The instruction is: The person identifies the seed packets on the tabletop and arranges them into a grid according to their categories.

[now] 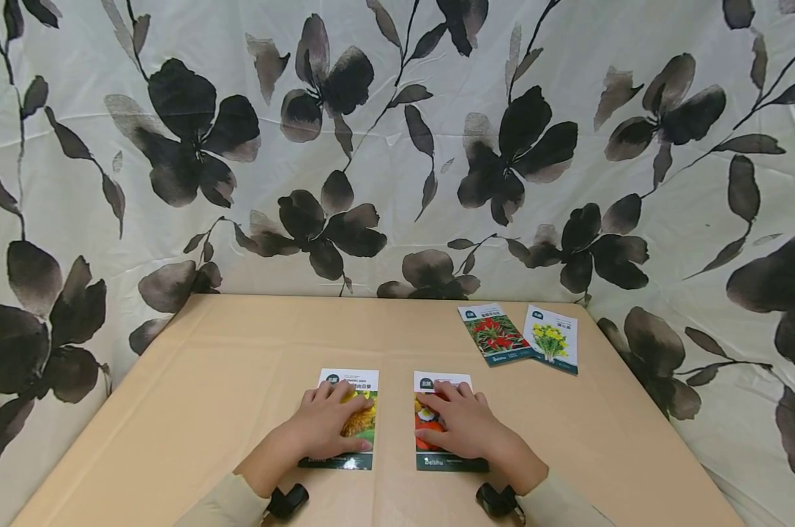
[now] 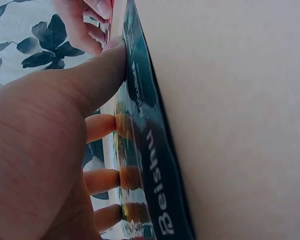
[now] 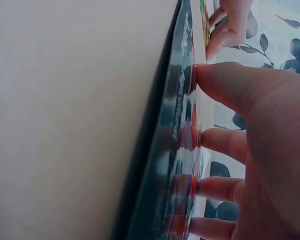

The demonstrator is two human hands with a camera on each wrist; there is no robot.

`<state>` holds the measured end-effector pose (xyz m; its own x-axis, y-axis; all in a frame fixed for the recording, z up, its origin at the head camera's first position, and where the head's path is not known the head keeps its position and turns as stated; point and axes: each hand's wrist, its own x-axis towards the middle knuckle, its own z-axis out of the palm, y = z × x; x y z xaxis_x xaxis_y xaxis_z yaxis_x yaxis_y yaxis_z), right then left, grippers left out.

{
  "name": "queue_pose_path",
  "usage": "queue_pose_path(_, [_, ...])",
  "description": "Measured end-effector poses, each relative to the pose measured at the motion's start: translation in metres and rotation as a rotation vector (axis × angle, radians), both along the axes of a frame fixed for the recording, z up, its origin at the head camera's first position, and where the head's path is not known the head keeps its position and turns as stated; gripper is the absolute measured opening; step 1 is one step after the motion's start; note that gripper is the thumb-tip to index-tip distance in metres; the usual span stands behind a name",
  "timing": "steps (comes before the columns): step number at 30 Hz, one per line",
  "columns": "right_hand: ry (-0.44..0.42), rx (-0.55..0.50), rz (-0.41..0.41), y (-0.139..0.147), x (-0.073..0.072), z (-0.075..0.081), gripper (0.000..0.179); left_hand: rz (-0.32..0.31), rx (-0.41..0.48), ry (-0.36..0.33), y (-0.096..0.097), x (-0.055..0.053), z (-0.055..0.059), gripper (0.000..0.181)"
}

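Observation:
Two seed packets lie side by side near the table's front. On the left one, a seed packet with a yellow picture (image 1: 361, 423), rests my left hand (image 1: 325, 423), its fingers spread and fingertips touching the surface. My right hand (image 1: 466, 424) lies likewise on the seed packet with a red picture (image 1: 430, 419). In the left wrist view the thumb (image 2: 102, 72) touches the packet's dark green band (image 2: 155, 165), lettered "Beishu". The right wrist view has the fingertips (image 3: 202, 187) against the glossy packet front. Both hands hide part of the pictures.
At the back right lie two more seed packets, one with red plants (image 1: 496, 333), its corner overlapping one with yellow flowers (image 1: 550, 338). The light wood-coloured table (image 1: 252, 337) ends at a floral cloth (image 1: 397, 146) behind it. Black straps with cameras (image 1: 288, 501) sit on both wrists.

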<state>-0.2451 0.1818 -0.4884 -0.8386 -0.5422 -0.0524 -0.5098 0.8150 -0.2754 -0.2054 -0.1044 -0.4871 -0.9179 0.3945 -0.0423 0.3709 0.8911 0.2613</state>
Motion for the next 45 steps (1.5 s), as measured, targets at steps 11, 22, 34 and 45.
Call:
queue_pose_path(11, [-0.001,0.007,0.0,-0.005,0.002,0.002,0.065,0.014,-0.001,-0.019,0.002,0.002,0.004,0.068])
queue_pose_path(22, [0.005,0.021,0.01,-0.008,0.003,0.003,0.065,0.013,0.001,-0.023,0.001,-0.001,0.001,0.066])
queue_pose_path(34, [0.001,0.032,-0.004,-0.009,0.004,0.001,0.066,0.004,0.01,-0.013,0.0,0.0,0.002,0.067])
queue_pose_path(45, [-0.003,0.033,-0.007,-0.012,0.005,0.002,0.066,0.005,0.011,-0.017,0.001,0.001,0.004,0.067])
